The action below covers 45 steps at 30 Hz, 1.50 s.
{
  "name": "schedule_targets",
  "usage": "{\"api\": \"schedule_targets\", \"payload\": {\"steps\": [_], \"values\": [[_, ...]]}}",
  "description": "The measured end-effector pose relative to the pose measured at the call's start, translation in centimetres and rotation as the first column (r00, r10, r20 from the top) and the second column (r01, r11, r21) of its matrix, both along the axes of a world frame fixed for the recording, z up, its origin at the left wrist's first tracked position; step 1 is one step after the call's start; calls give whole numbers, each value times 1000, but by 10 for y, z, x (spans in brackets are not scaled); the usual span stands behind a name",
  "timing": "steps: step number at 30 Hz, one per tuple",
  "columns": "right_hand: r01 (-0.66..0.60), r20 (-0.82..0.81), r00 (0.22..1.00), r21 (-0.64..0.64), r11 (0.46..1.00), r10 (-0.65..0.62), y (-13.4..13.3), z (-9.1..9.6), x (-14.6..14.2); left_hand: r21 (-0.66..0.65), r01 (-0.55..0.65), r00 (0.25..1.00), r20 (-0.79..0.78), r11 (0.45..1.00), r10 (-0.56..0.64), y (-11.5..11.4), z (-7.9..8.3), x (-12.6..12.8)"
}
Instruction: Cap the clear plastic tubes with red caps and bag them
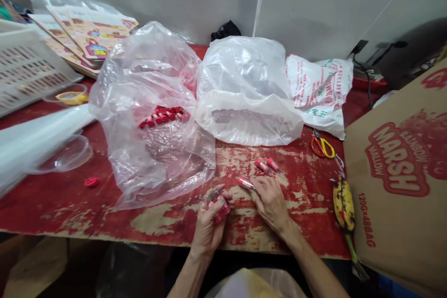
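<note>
1. White slotted basket (pixel 24 70), far left corner of the worn red table (pixel 70 209).
2. Stack of printed cards (pixel 87 37), colour pictures, writing too small to read; back left edge.
3. Clear round lids (pixel 66 153), near the left edge; one loose red cap (pixel 92 181) just beside them.
4. Clear plastic bag (pixel 153 149), open, left of centre, holding red caps (pixel 164 115).
5. Left hand (pixel 209 223), front edge, centre: fingers curled tight round several small tubes (pixel 220 207) with red ends.
6. White plastic bag (pixel 247 93), open, centre back.
7. Right hand (pixel 270 202), palm down near the front edge: fingers stretched out, tips touching a single tube (pixel 246 183) lying on the table.
8. Two more tubes (pixel 267 166), just beyond that hand.
9. White printed bag (pixel 321 88), red and green characters, illegible; back right.
10. Scissors (pixel 321 145), orange and yellow handles.
11. Blackened banana (pixel 344 205), right front edge.
12. Brown carton (pixel 398 163), off the right edge, printed "RAINBOW MARSH MALLOW" and "120G×48BAG".
</note>
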State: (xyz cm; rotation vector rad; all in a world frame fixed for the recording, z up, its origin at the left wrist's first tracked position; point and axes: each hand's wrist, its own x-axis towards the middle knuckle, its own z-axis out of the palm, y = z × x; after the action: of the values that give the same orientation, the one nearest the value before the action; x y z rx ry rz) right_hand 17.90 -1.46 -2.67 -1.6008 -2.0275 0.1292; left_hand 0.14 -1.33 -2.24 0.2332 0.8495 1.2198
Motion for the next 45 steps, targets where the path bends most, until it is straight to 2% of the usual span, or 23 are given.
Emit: {"api": "schedule_targets", "payload": {"steps": [3,5,7,10,12,15,18,22,25,28,31,34,37,39,42,45], "values": [[-24,-242,970,-75,997,5,-14,14,13,-4,-17,1000,-9,1000,17,1,-1,-1],[41,-285,956,-92,995,-66,-22,26,23,-6,-16,1000,-15,1000,16,0,-2,1],[91,-270,958,-42,995,-99,-28,37,32,2,-4,1000,-28,1000,4,-1,-4,4],[52,-196,980,128,990,-27,-29,45,36,31,4,997,-73,999,-2,-4,-5,10],[-8,-112,993,207,978,31,-24,40,33,54,-21,990,-135,998,28,-5,-8,13],[-80,23,997,271,959,77,-17,18,29,115,-46,953,-292,992,78,-7,-14,12],[-47,32,999,337,940,39,-15,-2,29,213,2,886,-454,977,97,-8,-20,7],[-15,-15,1000,333,943,21,-18,-11,33,302,63,751,-642,951,154,-6,-23,1],[-8,-56,998,315,949,27,-18,-10,31,323,128,595,-781,938,188,-4,-22,0],[25,-78,997,329,944,1,-17,-8,26,373,206,464,-851,905,245,-2,-22,1],[18,-61,998,320,947,2,-18,-10,24,433,258,384,-866,864,319,0,-25,1],[44,-84,996,323,945,-18,-20,-13,23,485,276,340,-857,830,388,0,-28,2],[17,-80,997,262,965,4,-21,-17,23,506,299,287,-857,809,429,0,-28,1],[66,-122,992,253,965,-36,-22,-18,23,532,351,222,-847,771,483,3,-27,0],[87,-152,987,231,969,-53,-22,-19,22,508,540,40,-812,671,582,20,-26,-3],[59,-160,987,189,980,-29,-22,-17,21,300,732,-192,-771,612,607,44,-22,-5]]}}
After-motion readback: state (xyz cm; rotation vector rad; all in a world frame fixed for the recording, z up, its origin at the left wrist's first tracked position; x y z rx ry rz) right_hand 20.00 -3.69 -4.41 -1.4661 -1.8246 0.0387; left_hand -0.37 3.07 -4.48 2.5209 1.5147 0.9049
